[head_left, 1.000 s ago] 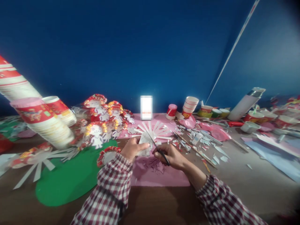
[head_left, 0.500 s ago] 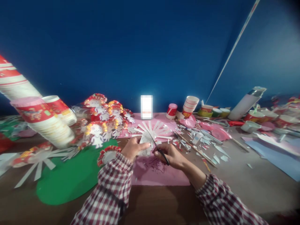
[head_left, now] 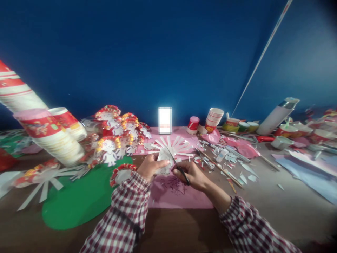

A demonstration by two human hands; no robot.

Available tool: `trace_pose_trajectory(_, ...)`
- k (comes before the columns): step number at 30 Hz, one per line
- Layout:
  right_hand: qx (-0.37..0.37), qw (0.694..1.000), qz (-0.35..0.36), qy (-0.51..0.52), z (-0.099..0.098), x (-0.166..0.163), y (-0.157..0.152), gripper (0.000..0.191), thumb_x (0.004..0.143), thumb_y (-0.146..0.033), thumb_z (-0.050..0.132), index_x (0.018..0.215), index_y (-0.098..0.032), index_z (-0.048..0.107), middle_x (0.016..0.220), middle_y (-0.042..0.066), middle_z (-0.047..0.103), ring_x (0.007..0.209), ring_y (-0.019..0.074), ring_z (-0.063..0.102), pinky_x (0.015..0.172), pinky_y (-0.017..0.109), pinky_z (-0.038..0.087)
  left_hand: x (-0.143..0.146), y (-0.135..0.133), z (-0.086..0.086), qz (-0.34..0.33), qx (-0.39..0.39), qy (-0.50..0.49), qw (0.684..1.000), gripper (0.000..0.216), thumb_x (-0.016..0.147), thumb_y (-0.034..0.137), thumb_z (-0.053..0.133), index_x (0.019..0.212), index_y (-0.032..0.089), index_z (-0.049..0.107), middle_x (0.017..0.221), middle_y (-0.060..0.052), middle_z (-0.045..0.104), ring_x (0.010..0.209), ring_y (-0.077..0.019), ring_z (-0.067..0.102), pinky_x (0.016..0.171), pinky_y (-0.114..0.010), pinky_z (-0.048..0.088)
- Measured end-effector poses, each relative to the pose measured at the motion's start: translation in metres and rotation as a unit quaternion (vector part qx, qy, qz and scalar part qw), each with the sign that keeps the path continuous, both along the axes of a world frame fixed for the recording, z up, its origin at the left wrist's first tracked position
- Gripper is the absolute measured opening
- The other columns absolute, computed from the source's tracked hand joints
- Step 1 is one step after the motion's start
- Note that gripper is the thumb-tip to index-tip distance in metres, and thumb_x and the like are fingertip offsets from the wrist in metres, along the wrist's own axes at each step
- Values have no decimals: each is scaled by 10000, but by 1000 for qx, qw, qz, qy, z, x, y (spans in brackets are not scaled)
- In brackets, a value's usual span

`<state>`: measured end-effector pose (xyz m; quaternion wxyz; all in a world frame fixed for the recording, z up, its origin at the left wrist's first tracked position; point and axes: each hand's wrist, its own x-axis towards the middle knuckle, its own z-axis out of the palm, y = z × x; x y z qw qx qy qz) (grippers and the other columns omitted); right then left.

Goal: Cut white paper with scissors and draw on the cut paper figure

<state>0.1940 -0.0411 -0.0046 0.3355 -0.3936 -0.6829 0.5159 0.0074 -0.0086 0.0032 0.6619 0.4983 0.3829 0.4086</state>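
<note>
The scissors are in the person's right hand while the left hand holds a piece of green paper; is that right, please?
Not quite: the paper in the left hand is white, as the head view shows. The scissors are indeed in the right hand.

no readable text, print on stacked cups (head_left: 50, 140) blurred

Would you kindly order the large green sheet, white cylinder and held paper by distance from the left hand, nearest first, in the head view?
1. Held paper: in the left hand.
2. Large green sheet: left side.
3. White cylinder: back right.
</note>
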Motion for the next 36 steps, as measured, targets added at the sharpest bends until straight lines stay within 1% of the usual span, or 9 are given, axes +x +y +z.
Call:
trace_pose_trajectory(5,-2,1000,-11,3,-1,-1,-2,265,798,-388,581,778,-124,578,526,-49,401,473,64,365,435,181,259,1,0,-6,-3,-26,-28,999,211,635,248,709,778,114,630,685,-46,642,581,-149,586,576,-273,459)
trace_pose_trajectory(12,-5,1000,-26,7,3,-3,-3,257,790,-380,593,753,-128,566,505,-49,415,456,66,376,426,178,275,5,2,-12,12,-23,-33,999,218,640,240,709,807,115,646,718,-52,651,617,-142,594,602,-254,452)
trace_pose_trajectory(15,2,999,-34,-1,4,-3,-3,258,788,-381,595,739,-129,562,500,-48,419,453,66,377,424,179,273,7,1,-11,23,-30,-41,998,227,623,238,720,799,114,649,714,-54,655,609,-142,593,595,-255,453)
trace_pose_trajectory(19,-6,999,-32,-2,2,-3,-3,263,788,-388,591,737,-132,555,495,-51,408,447,66,369,421,179,269,10,-2,-6,45,-39,-45,997,234,586,233,735,763,105,650,669,-53,651,578,-142,584,570,-252,447)
trace_pose_trajectory(24,-19,999,-15,22,-1,-3,-2,272,779,-398,596,737,-137,533,513,-54,390,454,63,342,423,182,247,12,-5,0,35,-36,-49,998,254,574,243,735,767,96,658,673,-60,652,589,-152,586,578,-266,455)
trace_pose_trajectory(31,-11,999,-23,26,-4,-5,-2,303,769,-426,596,707,-144,506,536,-58,352,477,62,299,437,189,228,13,-6,0,30,-36,-52,998,268,575,244,734,782,90,661,714,-69,661,608,-157,593,591,-271,458)
trace_pose_trajectory(36,2,999,-35,14,-2,-6,-2,348,754,-456,602,660,-144,480,545,-55,349,495,64,296,448,191,240,15,-5,-2,40,-49,-75,995,272,548,231,748,769,99,662,697,-52,661,598,-151,590,580,-263,456)
